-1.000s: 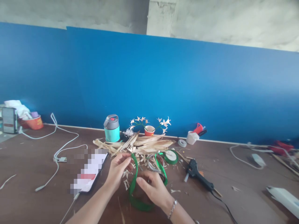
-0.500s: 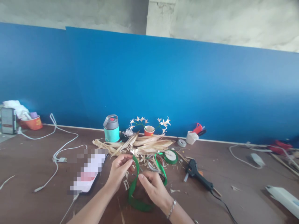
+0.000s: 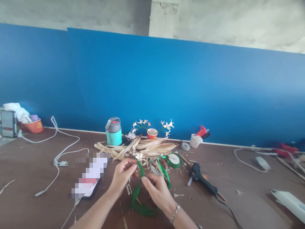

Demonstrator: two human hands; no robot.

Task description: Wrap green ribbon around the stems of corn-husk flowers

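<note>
Between finger and thumb, my left hand (image 3: 124,174) pinches the upper end of a green ribbon (image 3: 136,193), just below a small pale husk flower (image 3: 138,157). Any stem under the flower is hidden by the fingers and ribbon. My right hand (image 3: 157,190) is closed on the same ribbon a little lower down, keeping a short length stretched between both hands. The slack hangs in a loop under them towards the table. Behind the right hand lies a ribbon spool (image 3: 174,161) with a white face and green ribbon.
Dried corn husks (image 3: 152,149) and scraps lie beyond my hands. A red cup (image 3: 152,135) holds finished flower sprays, beside a turquoise flask (image 3: 113,136). A phone (image 3: 91,178) lies left; a black glue gun (image 3: 202,179) with its cord lies right. White cables (image 3: 57,159) trail at left.
My left hand has shifted slightly to the right with the flower and ribbon end. The ribbon between my hands looks straighter; my right hand has moved only slightly.
</note>
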